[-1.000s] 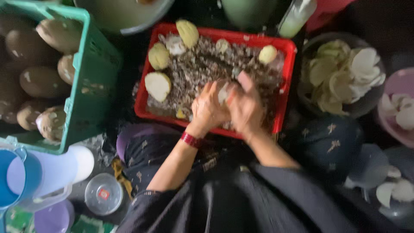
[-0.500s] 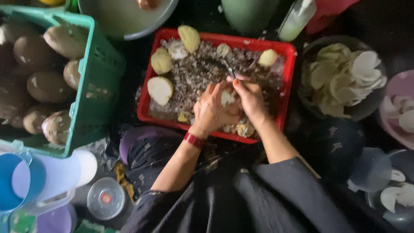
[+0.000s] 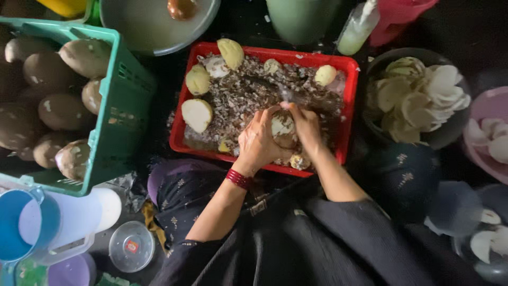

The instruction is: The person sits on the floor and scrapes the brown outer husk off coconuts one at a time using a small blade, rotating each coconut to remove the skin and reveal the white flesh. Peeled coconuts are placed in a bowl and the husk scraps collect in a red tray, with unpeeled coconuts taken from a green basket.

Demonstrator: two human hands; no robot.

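Observation:
My left hand [image 3: 257, 142], with a red bangle at the wrist, cups a partly peeled potato [image 3: 283, 129] over a red tray [image 3: 349, 106]. My right hand [image 3: 305, 125] presses against the same potato from the right, with a small metal peeler blade [image 3: 286, 96] showing above its fingers. The tray is full of brown peelings. Several peeled pale potatoes lie along the tray's far and left edges, such as one cut piece [image 3: 197, 114].
A green crate [image 3: 123, 100] of unpeeled brown potatoes stands at the left. A dark bowl of white slices [image 3: 418, 98] sits at the right, with a pink bowl [image 3: 489, 132] beyond it. A blue-and-white jug [image 3: 47, 222], a small lidded tub [image 3: 131, 246] and a grey basin [image 3: 153, 26] surround me.
Both hands stay on the potato over the tray and have shifted slightly. The right hand has dropped from above the potato to its right side.

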